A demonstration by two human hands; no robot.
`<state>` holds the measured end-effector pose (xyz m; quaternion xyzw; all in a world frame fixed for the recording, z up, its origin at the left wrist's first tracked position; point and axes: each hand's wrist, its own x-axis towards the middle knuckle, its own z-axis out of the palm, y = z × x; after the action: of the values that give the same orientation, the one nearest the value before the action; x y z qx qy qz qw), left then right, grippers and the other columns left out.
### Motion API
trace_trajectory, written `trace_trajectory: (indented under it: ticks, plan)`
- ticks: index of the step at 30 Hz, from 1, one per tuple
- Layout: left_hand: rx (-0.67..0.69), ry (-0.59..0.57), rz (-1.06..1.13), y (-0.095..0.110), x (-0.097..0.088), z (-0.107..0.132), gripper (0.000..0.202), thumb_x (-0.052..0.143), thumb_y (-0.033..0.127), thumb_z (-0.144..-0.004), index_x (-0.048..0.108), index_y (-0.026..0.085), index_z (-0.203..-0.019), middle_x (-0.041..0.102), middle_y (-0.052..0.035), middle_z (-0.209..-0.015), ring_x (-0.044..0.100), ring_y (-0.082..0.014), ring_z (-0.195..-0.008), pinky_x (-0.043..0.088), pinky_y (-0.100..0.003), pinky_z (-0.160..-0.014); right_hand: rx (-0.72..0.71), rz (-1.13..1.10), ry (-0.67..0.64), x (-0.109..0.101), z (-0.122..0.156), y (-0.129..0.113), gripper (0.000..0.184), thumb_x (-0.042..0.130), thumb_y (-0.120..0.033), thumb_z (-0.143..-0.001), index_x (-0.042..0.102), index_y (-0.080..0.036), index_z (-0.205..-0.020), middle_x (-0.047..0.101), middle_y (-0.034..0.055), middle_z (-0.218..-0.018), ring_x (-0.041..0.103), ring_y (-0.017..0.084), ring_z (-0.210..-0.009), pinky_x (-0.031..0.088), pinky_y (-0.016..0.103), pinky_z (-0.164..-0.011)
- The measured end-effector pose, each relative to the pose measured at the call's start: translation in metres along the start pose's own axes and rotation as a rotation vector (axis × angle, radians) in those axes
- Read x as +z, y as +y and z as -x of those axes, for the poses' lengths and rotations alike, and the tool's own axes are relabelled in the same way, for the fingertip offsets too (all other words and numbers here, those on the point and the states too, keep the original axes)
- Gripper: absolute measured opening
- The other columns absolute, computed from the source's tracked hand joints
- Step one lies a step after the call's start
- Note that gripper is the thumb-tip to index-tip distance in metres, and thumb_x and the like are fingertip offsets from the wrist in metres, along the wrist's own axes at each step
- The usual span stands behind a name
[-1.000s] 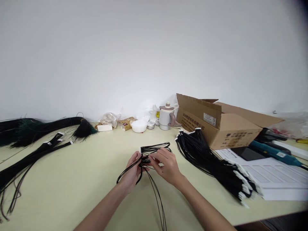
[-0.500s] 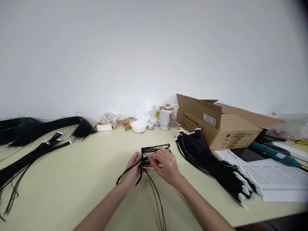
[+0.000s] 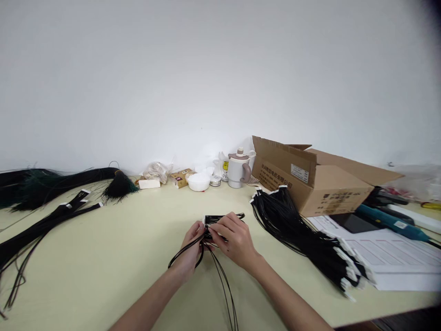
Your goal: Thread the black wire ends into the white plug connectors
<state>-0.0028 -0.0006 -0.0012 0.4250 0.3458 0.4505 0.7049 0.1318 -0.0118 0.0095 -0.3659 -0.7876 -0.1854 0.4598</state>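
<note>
Between my two hands, above the middle of the table, is a black wire harness (image 3: 215,219) with a white connector (image 3: 204,220) at its left end. My left hand (image 3: 190,250) is closed around the connector end, and a loop of the wires hangs back over its wrist. The fingers of my right hand (image 3: 234,239) pinch the wires just right of the connector; the exact spot between the fingertips is hidden. Several loose wires (image 3: 223,280) trail down from the hands toward the table's front edge.
A pile of finished-looking black harnesses (image 3: 303,234) lies at right, beside an open cardboard box (image 3: 337,191) and papers (image 3: 389,257). More harnesses (image 3: 44,225) and a black-green wire bundle (image 3: 76,181) lie left. A mug (image 3: 237,170) and white bowl (image 3: 199,181) stand along the wall.
My right fingertips have shifted slightly left and down, closer to the connector. The harness and my left hand have moved a little right; both hands keep their hold.
</note>
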Motion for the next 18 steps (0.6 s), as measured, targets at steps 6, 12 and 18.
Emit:
trace_trajectory:
  ticks: [6, 12, 18]
  plan:
    - [0.004, 0.006, -0.003, -0.004, -0.0015, -0.0012, 0.033, 0.057, 0.047, -0.067, 0.048, 0.018, -0.082, 0.054, 0.0006, -0.075, 0.047, -0.0056, -0.061, 0.04, -0.018, -0.059, 0.012, 0.004, -0.031, 0.0003, 0.0006, 0.0003, 0.008, 0.05, -0.014, -0.08, 0.057, -0.016, -0.076, 0.054, 0.0029, -0.069, 0.044, 0.012, -0.069, 0.037, 0.025, -0.062]
    - [-0.002, -0.019, -0.013, 0.0003, -0.0001, 0.0006, 0.033, 0.056, 0.047, -0.068, 0.047, 0.017, -0.08, 0.052, 0.0003, -0.073, 0.048, -0.0066, -0.061, 0.041, -0.02, -0.058, 0.018, 0.003, -0.034, 0.0002, 0.0013, 0.0015, 0.007, 0.05, -0.014, -0.079, 0.056, -0.016, -0.076, 0.053, 0.0026, -0.069, 0.043, 0.011, -0.069, 0.037, 0.025, -0.063]
    - [0.028, -0.035, -0.028, -0.0032, -0.0028, -0.0007, 0.032, 0.05, 0.048, -0.072, 0.046, 0.018, -0.083, 0.053, -0.0007, -0.078, 0.048, -0.0066, -0.062, 0.042, -0.021, -0.06, 0.031, 0.004, -0.051, 0.0028, 0.0032, 0.0027, 0.007, 0.05, -0.014, -0.079, 0.056, -0.015, -0.077, 0.054, 0.0028, -0.071, 0.042, 0.012, -0.071, 0.036, 0.025, -0.063]
